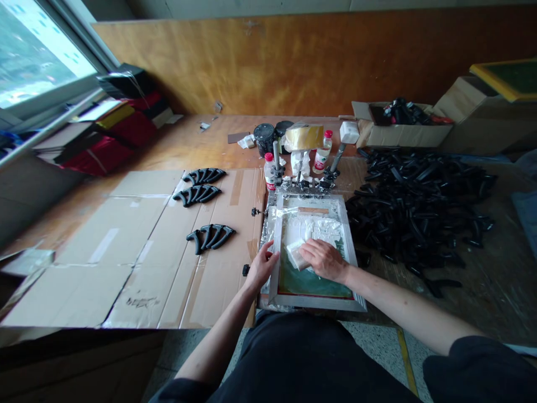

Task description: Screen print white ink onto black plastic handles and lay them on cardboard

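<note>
So, black parts (207, 236) are laid out in three clusters on flattened cardboard (92, 291). Next along, the left hand (262, 267) is rested at the frame's (314, 301) left edge, fingers loosely curled, can't tell if it's gripped. A white wad (295, 254) is held on the mesh (308, 284) by the right hand's (325, 258) closed fingers. Further right, black pieces (411, 201) are heaped up.

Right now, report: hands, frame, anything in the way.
Left hand at left side of frame. Right hand gripping pad over mesh. Right hand and pad hide part of mesh.
</note>
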Demonstrator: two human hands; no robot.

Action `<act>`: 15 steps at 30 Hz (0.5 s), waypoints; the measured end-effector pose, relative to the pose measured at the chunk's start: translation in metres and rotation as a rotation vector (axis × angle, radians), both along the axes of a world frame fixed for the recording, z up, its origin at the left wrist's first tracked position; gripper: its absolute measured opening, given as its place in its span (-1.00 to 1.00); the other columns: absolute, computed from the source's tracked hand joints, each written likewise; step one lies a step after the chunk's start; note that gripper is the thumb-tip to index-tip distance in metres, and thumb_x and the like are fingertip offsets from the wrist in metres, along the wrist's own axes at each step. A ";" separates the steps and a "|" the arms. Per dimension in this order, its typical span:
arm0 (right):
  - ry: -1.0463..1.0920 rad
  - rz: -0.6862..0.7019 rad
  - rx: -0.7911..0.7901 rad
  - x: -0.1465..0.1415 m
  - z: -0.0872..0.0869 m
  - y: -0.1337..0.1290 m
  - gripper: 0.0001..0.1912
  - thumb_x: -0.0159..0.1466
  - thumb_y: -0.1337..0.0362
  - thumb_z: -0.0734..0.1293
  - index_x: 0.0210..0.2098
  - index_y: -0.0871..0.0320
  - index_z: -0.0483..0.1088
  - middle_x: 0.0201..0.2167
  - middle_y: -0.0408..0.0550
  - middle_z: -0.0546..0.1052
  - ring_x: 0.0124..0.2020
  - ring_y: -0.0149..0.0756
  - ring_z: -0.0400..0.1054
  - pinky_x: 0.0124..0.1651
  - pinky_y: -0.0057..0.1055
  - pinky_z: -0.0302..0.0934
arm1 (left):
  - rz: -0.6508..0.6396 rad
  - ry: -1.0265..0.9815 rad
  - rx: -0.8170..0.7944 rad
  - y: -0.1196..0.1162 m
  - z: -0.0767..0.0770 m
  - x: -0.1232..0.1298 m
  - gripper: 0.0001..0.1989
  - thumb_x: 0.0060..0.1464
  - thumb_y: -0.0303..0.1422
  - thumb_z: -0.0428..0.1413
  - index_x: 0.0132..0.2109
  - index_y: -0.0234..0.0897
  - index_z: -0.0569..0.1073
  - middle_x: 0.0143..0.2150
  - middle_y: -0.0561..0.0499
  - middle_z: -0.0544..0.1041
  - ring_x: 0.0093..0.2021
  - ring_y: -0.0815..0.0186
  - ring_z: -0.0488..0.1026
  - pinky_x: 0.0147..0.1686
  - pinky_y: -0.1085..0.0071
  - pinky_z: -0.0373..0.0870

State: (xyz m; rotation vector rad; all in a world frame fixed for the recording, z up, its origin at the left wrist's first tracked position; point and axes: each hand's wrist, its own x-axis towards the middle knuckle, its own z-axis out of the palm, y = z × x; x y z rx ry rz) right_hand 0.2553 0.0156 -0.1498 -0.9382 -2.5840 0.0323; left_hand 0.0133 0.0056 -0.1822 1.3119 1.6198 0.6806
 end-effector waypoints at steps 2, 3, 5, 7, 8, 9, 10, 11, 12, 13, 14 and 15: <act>0.008 0.063 -0.019 0.005 0.000 -0.006 -0.75 0.20 0.53 0.19 -0.25 0.21 0.45 -0.30 0.04 0.51 -0.19 -0.19 0.30 -0.17 -0.30 0.14 | 0.009 -0.012 0.000 0.000 0.001 0.001 -0.40 0.07 -0.03 0.06 0.20 -0.19 0.34 -0.41 0.08 0.44 -0.46 0.37 0.35 -0.47 0.47 0.23; 0.010 0.080 -0.050 0.007 0.002 -0.006 -0.79 0.21 0.50 0.22 -0.27 0.20 0.45 -0.33 0.01 0.51 -0.21 -0.20 0.31 -0.18 -0.31 0.14 | 0.014 -0.017 -0.001 0.000 0.002 0.001 -0.40 0.07 -0.03 0.07 0.20 -0.20 0.35 -0.42 0.09 0.43 -0.46 0.38 0.34 -0.48 0.47 0.23; 0.021 0.057 -0.109 0.007 0.012 0.005 -0.89 0.25 0.40 0.28 -0.30 0.16 0.46 -0.39 -0.05 0.49 -0.26 -0.23 0.32 -0.20 -0.32 0.15 | 0.017 -0.026 -0.009 0.001 0.005 0.002 -0.40 0.06 -0.04 0.08 0.19 -0.21 0.35 -0.45 0.10 0.40 -0.48 0.39 0.32 -0.49 0.48 0.21; 0.057 -0.051 -0.125 0.000 0.026 0.027 -0.90 0.26 0.28 0.34 -0.24 0.13 0.47 -0.39 -0.07 0.51 -0.27 -0.23 0.34 -0.19 -0.33 0.17 | 0.003 -0.051 -0.021 0.001 0.013 0.001 -0.38 0.05 -0.04 0.09 0.21 -0.21 0.33 -0.49 0.13 0.36 -0.52 0.41 0.28 -0.52 0.49 0.19; 0.079 -0.126 -0.119 -0.004 0.034 0.041 -0.82 0.26 0.23 0.36 -0.16 0.12 0.47 -0.35 -0.06 0.53 -0.25 -0.22 0.35 -0.17 -0.33 0.18 | -0.008 -0.077 -0.024 0.001 0.019 0.000 -0.36 0.05 -0.03 0.09 0.23 -0.21 0.31 -0.51 0.15 0.33 -0.54 0.42 0.25 -0.53 0.49 0.18; 0.097 -0.203 -0.111 -0.006 0.042 0.054 -0.71 0.25 0.20 0.38 -0.05 0.10 0.44 -0.30 -0.05 0.54 -0.24 -0.21 0.37 -0.16 -0.33 0.20 | -0.020 -0.113 -0.026 0.001 0.027 -0.001 -0.34 0.06 -0.01 0.09 0.24 -0.20 0.28 -0.53 0.16 0.31 -0.56 0.43 0.22 -0.55 0.50 0.16; 0.114 -0.276 -0.107 -0.005 0.051 0.066 -0.60 0.24 0.18 0.39 0.06 0.07 0.39 -0.25 -0.05 0.55 -0.24 -0.20 0.38 -0.16 -0.32 0.21 | -0.029 -0.156 -0.025 0.001 0.036 -0.002 -0.33 0.06 0.00 0.08 0.25 -0.19 0.27 -0.55 0.18 0.28 -0.59 0.44 0.19 -0.57 0.51 0.14; 0.137 -0.347 -0.106 0.001 0.059 0.077 -0.53 0.24 0.16 0.39 0.13 0.05 0.35 -0.24 -0.05 0.56 -0.25 -0.20 0.40 -0.16 -0.31 0.23 | -0.033 -0.202 -0.019 0.000 0.046 -0.002 -0.34 0.08 0.02 0.06 0.25 -0.18 0.28 -0.56 0.18 0.25 -0.60 0.45 0.17 -0.59 0.51 0.12; 0.174 -0.416 -0.103 0.011 0.066 0.086 -0.51 0.25 0.14 0.37 0.16 0.04 0.32 -0.25 -0.06 0.56 -0.28 -0.21 0.41 -0.16 -0.30 0.24 | -0.031 -0.253 -0.007 0.001 0.057 -0.002 -0.37 0.09 0.05 0.04 0.22 -0.18 0.32 -0.57 0.18 0.23 -0.60 0.45 0.16 -0.60 0.51 0.12; 0.230 -0.487 -0.096 0.026 0.071 0.093 -0.53 0.28 0.12 0.34 0.16 0.05 0.33 -0.29 -0.06 0.56 -0.31 -0.22 0.42 -0.17 -0.29 0.26 | -0.024 -0.304 0.008 0.001 0.069 -0.001 -0.41 0.12 0.07 0.00 0.16 -0.19 0.37 -0.57 0.16 0.24 -0.60 0.44 0.17 -0.60 0.51 0.12; 0.304 -0.562 -0.087 0.045 0.075 0.098 -0.58 0.31 0.12 0.30 0.14 0.08 0.35 -0.33 -0.07 0.56 -0.34 -0.24 0.42 -0.17 -0.29 0.27 | -0.011 -0.350 0.027 0.003 0.082 0.001 -0.43 0.14 0.09 -0.05 0.09 -0.19 0.42 -0.57 0.14 0.26 -0.59 0.43 0.20 -0.60 0.50 0.14; 0.383 -0.643 -0.079 0.065 0.075 0.100 -0.62 0.34 0.14 0.25 0.10 0.14 0.39 -0.37 -0.07 0.56 -0.36 -0.26 0.43 -0.19 -0.31 0.29 | 0.002 -0.383 0.055 0.007 0.094 0.003 -0.44 0.16 0.11 -0.10 0.02 -0.19 0.46 -0.54 0.11 0.31 -0.58 0.42 0.24 -0.59 0.49 0.17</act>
